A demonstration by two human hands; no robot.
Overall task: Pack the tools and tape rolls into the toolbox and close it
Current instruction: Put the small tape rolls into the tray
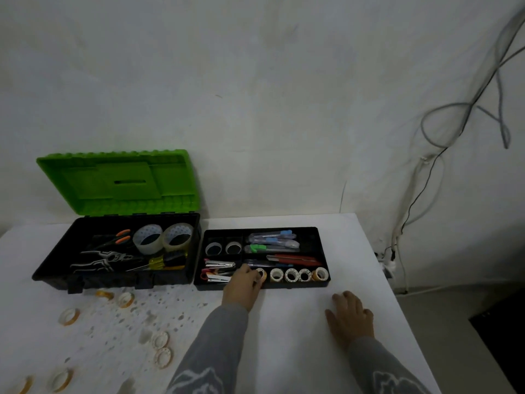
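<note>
The black toolbox stands open at the left with its green lid raised; two big clear tape rolls, pliers and screwdrivers lie inside. Beside it sits the black organiser tray with utility knives, staplers and a front row of small tape rolls. My left hand reaches into the tray's front row and holds a small orange-rimmed tape roll at its fingertips. My right hand lies flat on the white table, apart from the tray.
Several small tape rolls lie scattered on the table's speckled left part, in front of the toolbox. The table's right edge drops off near a dark floor. Cables hang on the wall at the right.
</note>
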